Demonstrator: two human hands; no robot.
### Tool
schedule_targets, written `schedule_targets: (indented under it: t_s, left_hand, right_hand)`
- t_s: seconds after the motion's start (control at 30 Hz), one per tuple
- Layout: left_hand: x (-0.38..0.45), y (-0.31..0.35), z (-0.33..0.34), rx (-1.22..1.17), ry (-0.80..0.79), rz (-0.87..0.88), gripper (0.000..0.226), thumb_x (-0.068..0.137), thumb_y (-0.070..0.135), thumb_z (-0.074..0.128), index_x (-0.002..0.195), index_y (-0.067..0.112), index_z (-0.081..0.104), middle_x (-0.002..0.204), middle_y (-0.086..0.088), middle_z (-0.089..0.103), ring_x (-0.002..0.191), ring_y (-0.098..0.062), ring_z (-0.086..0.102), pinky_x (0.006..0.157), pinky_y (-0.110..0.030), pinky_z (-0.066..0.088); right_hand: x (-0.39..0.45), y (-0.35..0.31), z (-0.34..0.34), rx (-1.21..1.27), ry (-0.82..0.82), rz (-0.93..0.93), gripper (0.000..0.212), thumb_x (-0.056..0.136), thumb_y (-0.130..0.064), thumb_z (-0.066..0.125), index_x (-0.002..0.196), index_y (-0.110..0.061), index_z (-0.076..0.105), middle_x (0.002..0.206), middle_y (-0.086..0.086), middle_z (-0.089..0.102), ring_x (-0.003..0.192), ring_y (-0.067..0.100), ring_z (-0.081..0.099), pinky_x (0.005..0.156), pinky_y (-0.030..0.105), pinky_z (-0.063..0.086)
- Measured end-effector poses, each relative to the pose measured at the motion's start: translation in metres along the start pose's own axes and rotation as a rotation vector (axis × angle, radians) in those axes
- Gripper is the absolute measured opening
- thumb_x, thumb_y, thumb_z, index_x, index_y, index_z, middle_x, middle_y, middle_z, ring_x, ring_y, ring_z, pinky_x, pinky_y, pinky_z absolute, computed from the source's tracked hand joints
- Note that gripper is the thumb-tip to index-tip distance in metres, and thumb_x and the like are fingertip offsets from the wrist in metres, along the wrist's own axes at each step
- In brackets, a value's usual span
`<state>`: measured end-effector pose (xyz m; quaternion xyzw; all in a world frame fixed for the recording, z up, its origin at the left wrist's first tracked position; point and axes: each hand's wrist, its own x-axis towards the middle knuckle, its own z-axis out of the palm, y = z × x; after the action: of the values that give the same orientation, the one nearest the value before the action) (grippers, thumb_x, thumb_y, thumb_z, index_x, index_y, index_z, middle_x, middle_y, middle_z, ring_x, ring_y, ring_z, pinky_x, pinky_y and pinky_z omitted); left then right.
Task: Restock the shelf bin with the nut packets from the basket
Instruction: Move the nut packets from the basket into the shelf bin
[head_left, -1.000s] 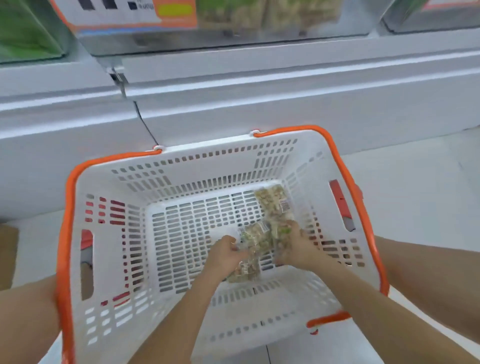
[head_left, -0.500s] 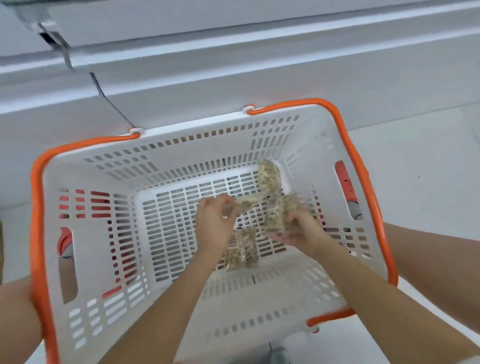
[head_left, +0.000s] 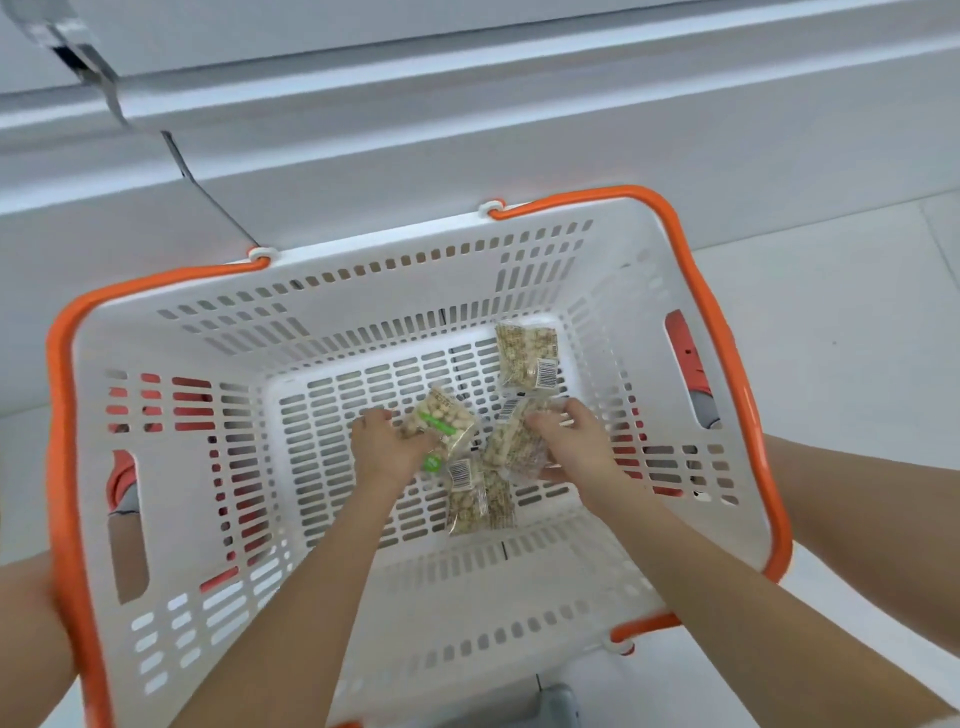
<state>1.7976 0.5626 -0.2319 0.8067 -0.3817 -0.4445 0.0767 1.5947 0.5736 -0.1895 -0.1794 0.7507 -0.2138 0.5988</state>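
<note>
A white slotted basket (head_left: 436, 597) with orange handles stands on the floor below me. Both my hands reach into it. My left hand (head_left: 387, 449) grips a clear nut packet with a green label (head_left: 444, 421), lifted off the basket floor. My right hand (head_left: 569, 441) holds another clear nut packet (head_left: 511, 444). One packet (head_left: 480, 501) lies flat on the basket floor between my wrists. Another packet (head_left: 527, 358) lies at the far right corner, barcode up. The shelf bin is out of view.
A white shelf base (head_left: 467, 135) runs across the top, right behind the basket. Pale floor tiles (head_left: 841, 322) lie to the right. My knees flank the basket at both lower edges.
My view has tilted down, so the shelf bins left the frame. Both hands have each lifted a packet off the basket floor, the left one turning its packet label-up.
</note>
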Motion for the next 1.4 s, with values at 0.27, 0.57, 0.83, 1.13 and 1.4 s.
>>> schedule_targets:
  t_s: [0.27, 0.57, 0.83, 1.13, 1.4]
  left_hand:
    - [0.015, 0.013, -0.013, -0.134, -0.244, -0.149, 0.051, 0.067, 0.022, 0.084, 0.104, 0.014, 0.051, 0.100, -0.005, 0.056, 0.084, -0.019, 0.056, 0.064, -0.026, 0.044]
    - [-0.022, 0.023, -0.054, -1.048, -0.481, -0.120, 0.033, 0.093, 0.006, 0.051, 0.125, -0.001, 0.054, 0.110, -0.019, 0.063, 0.082, -0.022, 0.068, 0.064, -0.032, 0.059]
    - [-0.084, 0.049, -0.108, -1.130, -0.435, 0.003, 0.029, 0.090, 0.026, 0.054, 0.118, 0.015, 0.053, 0.102, -0.009, 0.064, 0.086, -0.022, 0.062, 0.067, -0.034, 0.052]
    - [-0.163, 0.075, -0.174, -1.047, -0.476, 0.247, 0.023, 0.081, 0.008, 0.061, 0.103, 0.006, 0.055, 0.110, -0.019, 0.058, 0.086, -0.033, 0.065, 0.073, -0.054, 0.055]
    - [-0.207, 0.100, -0.238, -0.948, -0.362, 0.363, 0.018, 0.087, -0.007, 0.045, 0.083, 0.007, 0.055, 0.068, -0.006, 0.068, 0.056, -0.020, 0.068, 0.053, -0.038, 0.059]
  right_hand:
    - [-0.033, -0.007, 0.048, -0.561, -0.007, -0.700, 0.033, 0.092, -0.024, 0.059, 0.124, -0.021, 0.054, 0.084, -0.009, 0.063, 0.069, 0.005, 0.057, 0.061, 0.027, 0.051]
    - [-0.040, -0.015, 0.045, -0.958, -0.242, -1.220, 0.037, 0.094, -0.027, 0.047, 0.131, -0.029, 0.046, 0.143, 0.002, 0.050, 0.141, 0.032, 0.032, 0.104, 0.062, 0.037]
    - [-0.110, -0.058, 0.034, -0.699, -0.192, -1.267, 0.037, 0.094, -0.026, 0.056, 0.130, -0.032, 0.055, 0.156, -0.002, 0.023, 0.142, 0.012, 0.023, 0.108, 0.020, 0.025]
    - [-0.185, -0.116, 0.014, -0.436, -0.216, -0.947, 0.073, 0.071, -0.026, 0.084, 0.127, -0.042, 0.041, 0.133, 0.002, 0.041, 0.123, 0.016, 0.043, 0.085, 0.023, 0.043]
    - [-0.227, -0.150, -0.018, -0.258, -0.263, -0.673, 0.040, 0.075, -0.033, 0.080, 0.108, -0.028, 0.058, 0.096, -0.001, 0.061, 0.078, 0.015, 0.057, 0.067, 0.027, 0.045]
